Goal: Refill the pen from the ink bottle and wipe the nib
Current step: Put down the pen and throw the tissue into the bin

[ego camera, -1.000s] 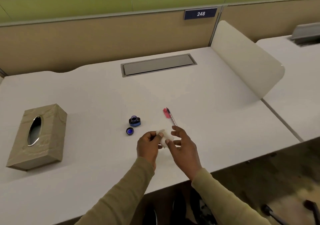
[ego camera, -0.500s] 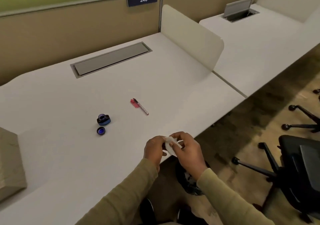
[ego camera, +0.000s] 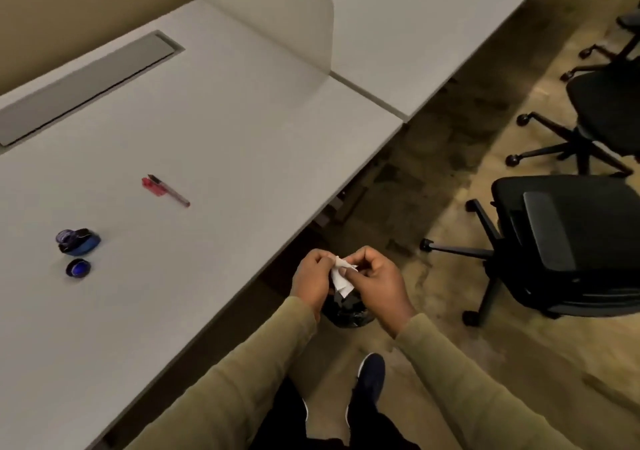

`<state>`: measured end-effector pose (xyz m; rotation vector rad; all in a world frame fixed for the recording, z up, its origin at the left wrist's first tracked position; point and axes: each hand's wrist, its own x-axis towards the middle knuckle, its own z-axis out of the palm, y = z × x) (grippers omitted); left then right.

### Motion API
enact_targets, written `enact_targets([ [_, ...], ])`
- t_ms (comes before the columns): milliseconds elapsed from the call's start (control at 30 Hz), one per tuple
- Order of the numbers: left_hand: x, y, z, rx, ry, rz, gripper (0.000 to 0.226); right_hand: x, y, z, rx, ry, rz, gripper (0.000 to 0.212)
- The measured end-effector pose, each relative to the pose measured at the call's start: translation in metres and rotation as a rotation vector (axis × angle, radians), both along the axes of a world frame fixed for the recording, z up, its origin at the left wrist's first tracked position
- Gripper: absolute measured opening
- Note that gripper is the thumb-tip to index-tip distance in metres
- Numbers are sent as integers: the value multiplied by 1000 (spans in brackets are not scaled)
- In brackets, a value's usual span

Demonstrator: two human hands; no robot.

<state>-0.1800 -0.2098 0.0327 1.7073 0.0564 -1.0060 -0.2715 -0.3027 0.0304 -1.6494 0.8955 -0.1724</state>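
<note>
Both hands (ego camera: 346, 278) pinch tissue (ego camera: 341, 278) beyond desk (ego camera: 242, 158) edge.

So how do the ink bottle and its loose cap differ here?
The ink bottle is taller and mostly dark, its open mouth facing up-left; the cap is a low disc, smaller, showing bright blue inside. The bottle lies farther from the person, the cap nearer. Both sit on the desk, untouched.

Both hands, left (ego camera: 310, 278) and right (ego camera: 375, 278), meet fingertip to fingertip, pinched closed
</note>
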Motion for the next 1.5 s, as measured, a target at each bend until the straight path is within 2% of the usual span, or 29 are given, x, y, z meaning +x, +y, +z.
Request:
enact_targets([
  [133, -18, -34, -26, 24, 48, -83, 17, -20, -30, -26, 130, 16, -80, 9],
  [300, -27, -59, -75, 73, 131, -70, 16, -32, -53, -78, 223, 74, -171, 15],
  [500, -30, -77, -151, 126, 131, -90, 18, -28, -68, -159, 140, 175, -133, 26],
  [633, -26, -81, -210, 146, 92, -193, 23, -22, -77, -212, 44, 226, -105, 19],
  [867, -5, -78, -323, 314, -103, -352, 29, -18, -102, -318, -164, 343, -61, 11],
  [1000, 4, -75, -391, 411, -145, -569, 39, -13, -112, -380, -219, 389, -36, 15],
  [1067, 6, -73, -422, 456, -254, -666, 48, -8, -116, -410, -214, 397, -30, 15],
  [1167, 13, -79, -458, 560, -562, -835, 40, 0, -120, -457, -228, 431, -3, 10],
  [1333, 23, -82, -510, 608, -776, -950, 38, 10, -124, -512, -270, 520, 42, 20],
  [1500, 30, -87, -555, 540, -835, -946, 36, 15, -127, -560, -209, 553, 45, 26],
])
